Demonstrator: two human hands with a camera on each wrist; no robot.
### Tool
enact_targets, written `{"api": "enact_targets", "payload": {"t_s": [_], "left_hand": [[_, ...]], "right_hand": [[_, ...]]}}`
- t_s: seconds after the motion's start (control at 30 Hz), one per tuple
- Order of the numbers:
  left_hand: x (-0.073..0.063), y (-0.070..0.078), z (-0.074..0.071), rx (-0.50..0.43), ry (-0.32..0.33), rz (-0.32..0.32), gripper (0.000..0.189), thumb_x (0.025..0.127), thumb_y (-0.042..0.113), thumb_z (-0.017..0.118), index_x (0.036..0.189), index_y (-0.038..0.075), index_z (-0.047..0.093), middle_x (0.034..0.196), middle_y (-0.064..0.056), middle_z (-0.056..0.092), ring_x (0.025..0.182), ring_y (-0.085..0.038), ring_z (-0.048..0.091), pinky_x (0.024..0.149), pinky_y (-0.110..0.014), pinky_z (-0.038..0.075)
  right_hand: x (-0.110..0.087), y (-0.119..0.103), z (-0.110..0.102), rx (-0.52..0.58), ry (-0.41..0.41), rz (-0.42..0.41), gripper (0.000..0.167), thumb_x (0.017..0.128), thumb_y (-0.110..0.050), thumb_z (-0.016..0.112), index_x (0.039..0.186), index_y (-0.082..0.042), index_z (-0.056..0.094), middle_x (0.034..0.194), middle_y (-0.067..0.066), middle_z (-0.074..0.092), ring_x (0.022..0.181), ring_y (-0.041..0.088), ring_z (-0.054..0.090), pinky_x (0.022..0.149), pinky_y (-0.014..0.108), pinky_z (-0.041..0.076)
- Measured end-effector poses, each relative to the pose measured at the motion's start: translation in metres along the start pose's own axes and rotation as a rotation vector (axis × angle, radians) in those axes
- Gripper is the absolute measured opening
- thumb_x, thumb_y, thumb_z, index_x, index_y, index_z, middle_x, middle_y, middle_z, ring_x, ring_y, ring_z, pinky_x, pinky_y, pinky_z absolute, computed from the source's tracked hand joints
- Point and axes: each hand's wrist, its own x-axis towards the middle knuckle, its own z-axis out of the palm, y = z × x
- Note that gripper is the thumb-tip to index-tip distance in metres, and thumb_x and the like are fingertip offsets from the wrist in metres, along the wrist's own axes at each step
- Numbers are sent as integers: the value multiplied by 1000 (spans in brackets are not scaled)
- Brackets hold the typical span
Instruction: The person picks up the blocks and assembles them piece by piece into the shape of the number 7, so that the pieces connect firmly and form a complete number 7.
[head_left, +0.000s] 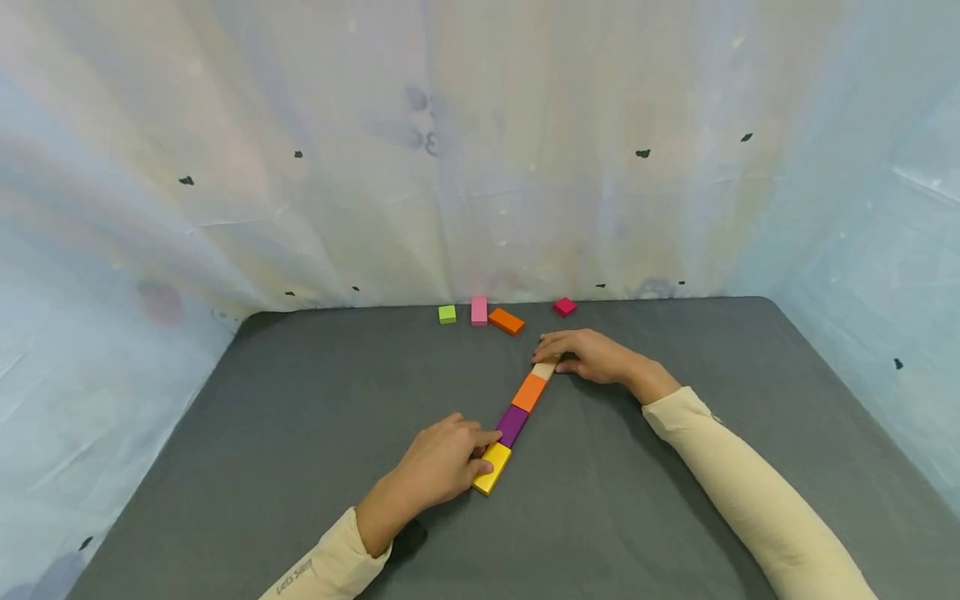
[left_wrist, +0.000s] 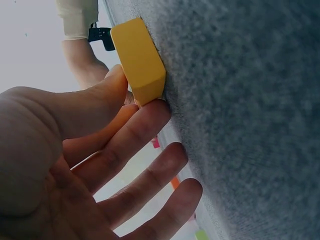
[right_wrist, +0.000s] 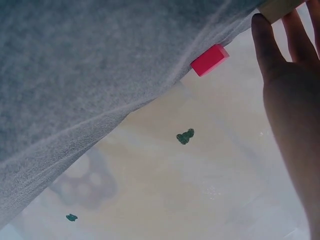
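Observation:
Four flat blocks meet end to end in a slanting row: yellow point(head_left: 492, 478), purple point(head_left: 513, 425), orange point(head_left: 529, 392) and plain wooden point(head_left: 543, 369). At the near end, my left hand point(head_left: 441, 460) pinches the yellow block between thumb and a finger, while its index fingertip touches the purple one. The left wrist view shows the thumb on the yellow block's face point(left_wrist: 137, 55), other fingers loosely extended. My right hand point(head_left: 588, 356) holds the wooden block at the far end, thumb on the near side and fingers across its far end.
Near the table's back edge lie a green block point(head_left: 447, 314), a pink block point(head_left: 479, 311), another orange block point(head_left: 506, 321) and a red block point(head_left: 565, 307). A pale curtain point(head_left: 510, 167) hangs behind the grey table point(head_left: 337, 392).

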Motion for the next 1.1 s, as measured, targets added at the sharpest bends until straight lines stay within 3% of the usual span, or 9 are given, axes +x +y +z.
{"api": "enact_targets", "payload": {"t_s": [0.3, 0.57, 1.1], "left_hand": [[2, 1, -2, 16, 29, 10, 40, 86, 25, 79, 124, 17, 72, 79, 9, 62, 75, -8, 47, 60, -22, 39], [7, 3, -9, 36, 7, -30, 42, 86, 29, 79, 126, 19, 71, 110, 1, 70, 90, -13, 56, 72, -30, 49], [8, 6, -15, 19, -29, -61, 47, 84, 34, 80, 128, 18, 70, 113, 1, 71, 94, -15, 57, 77, -34, 51]], "right_hand": [[4, 1, -4, 4, 6, -29, 36, 93, -3, 66, 128, -11, 68, 140, 14, 60, 139, 34, 47, 107, 51, 44], [6, 0, -9, 3, 26, -11, 36, 92, -3, 67, 127, -13, 69, 140, 13, 60, 139, 32, 48, 107, 52, 44], [7, -1, -13, -1, 21, -40, 35, 92, -3, 67, 126, -11, 69, 140, 15, 60, 138, 35, 48, 108, 55, 42]]}}
